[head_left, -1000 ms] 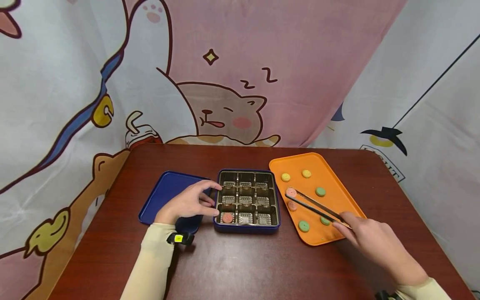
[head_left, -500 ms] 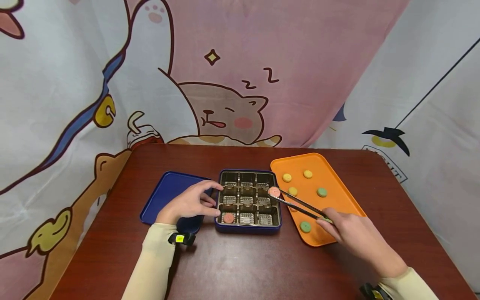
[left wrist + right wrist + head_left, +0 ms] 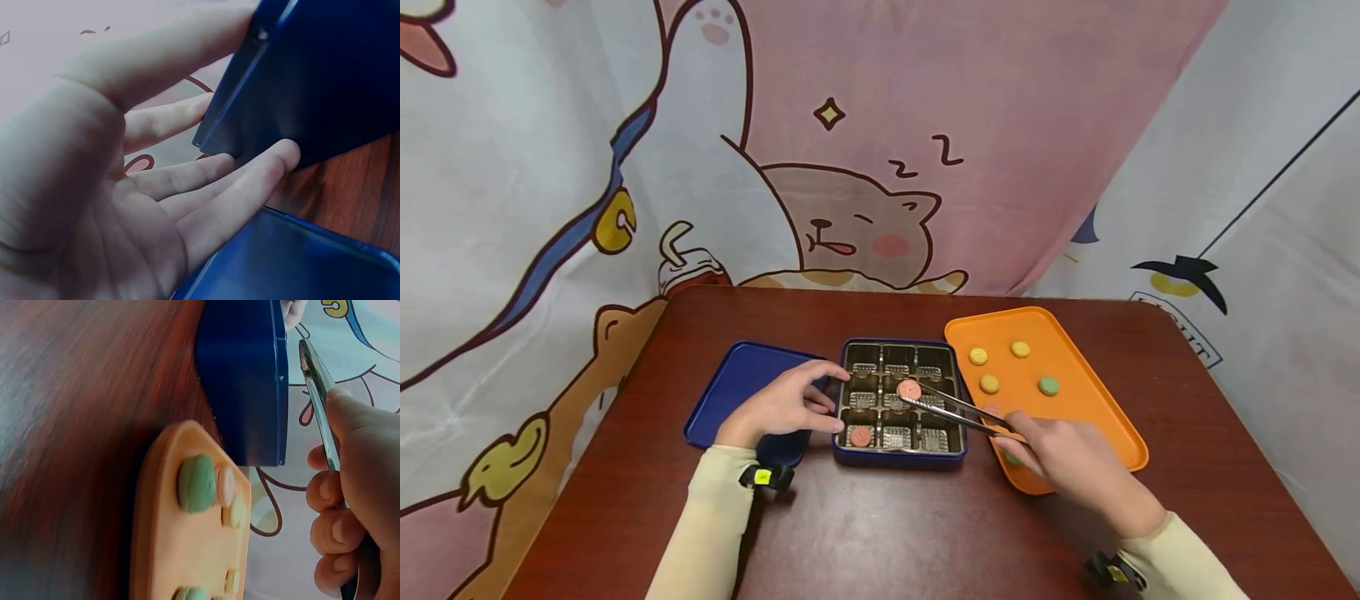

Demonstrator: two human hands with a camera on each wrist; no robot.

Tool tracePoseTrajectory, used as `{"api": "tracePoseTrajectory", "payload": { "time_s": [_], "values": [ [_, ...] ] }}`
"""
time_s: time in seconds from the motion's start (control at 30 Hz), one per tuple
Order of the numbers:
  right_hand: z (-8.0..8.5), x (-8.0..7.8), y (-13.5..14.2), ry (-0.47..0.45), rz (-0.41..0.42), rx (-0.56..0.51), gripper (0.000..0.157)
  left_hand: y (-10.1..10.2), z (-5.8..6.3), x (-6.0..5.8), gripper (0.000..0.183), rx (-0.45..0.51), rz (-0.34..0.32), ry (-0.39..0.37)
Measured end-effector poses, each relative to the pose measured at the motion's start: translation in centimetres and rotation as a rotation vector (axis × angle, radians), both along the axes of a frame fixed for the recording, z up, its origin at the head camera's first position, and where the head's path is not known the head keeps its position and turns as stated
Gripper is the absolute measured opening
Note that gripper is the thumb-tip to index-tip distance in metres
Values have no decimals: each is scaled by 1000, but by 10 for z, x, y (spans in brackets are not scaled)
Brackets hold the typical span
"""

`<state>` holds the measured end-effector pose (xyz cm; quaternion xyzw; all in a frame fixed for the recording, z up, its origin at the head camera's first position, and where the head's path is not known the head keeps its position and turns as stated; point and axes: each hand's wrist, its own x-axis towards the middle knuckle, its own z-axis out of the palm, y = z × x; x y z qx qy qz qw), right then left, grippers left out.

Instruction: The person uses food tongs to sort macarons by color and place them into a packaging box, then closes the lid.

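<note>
Right hand is closed firmly about a pair of metal tongs; the tongs' tips stand apart only by the width of the pink macaron pinched between them; that macaron is above the rim of the blue box, over its middle compartment; one second earlier it was at the orange tray on the right, and half a second ago at the box's right edge. Left hand is unchanged, thumb and fingers spread at the box's left side, enclosing nothing. A second pink macaron lies in the near left compartment, as before; the tray carries three yellow macarons, one of which, the nearest, was hidden behind the tongs and held macaron a second ago; green macaron lies to its right; blue lid remains left of the box, partly under the left hand.
</note>
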<state>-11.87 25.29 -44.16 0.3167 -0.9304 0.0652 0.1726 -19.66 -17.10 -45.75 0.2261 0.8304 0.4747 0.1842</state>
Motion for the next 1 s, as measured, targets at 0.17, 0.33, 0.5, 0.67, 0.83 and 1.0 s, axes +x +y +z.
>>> {"api": "tracePoseTrajectory", "payload": {
  "time_s": [0.17,0.33,0.5,0.67,0.83,1.0],
  "values": [
    [-2,-5,-8,14,20,-4,24,0,0,0,71,-1,3,-2],
    [-3,-8,-17,13,32,-7,26,0,0,0,72,-3,7,-8],
    [-3,-11,-25,5,51,-16,26,0,-1,0,71,0,6,-5],
    [-2,-14,-32,0,72,-32,28,0,-2,-1,71,3,1,-2],
    [-2,-18,-37,3,93,-29,26,0,-2,-1,70,5,0,1],
    [-2,-20,-41,15,116,-35,28,-1,-2,-1,69,1,-1,12]
  ]
}}
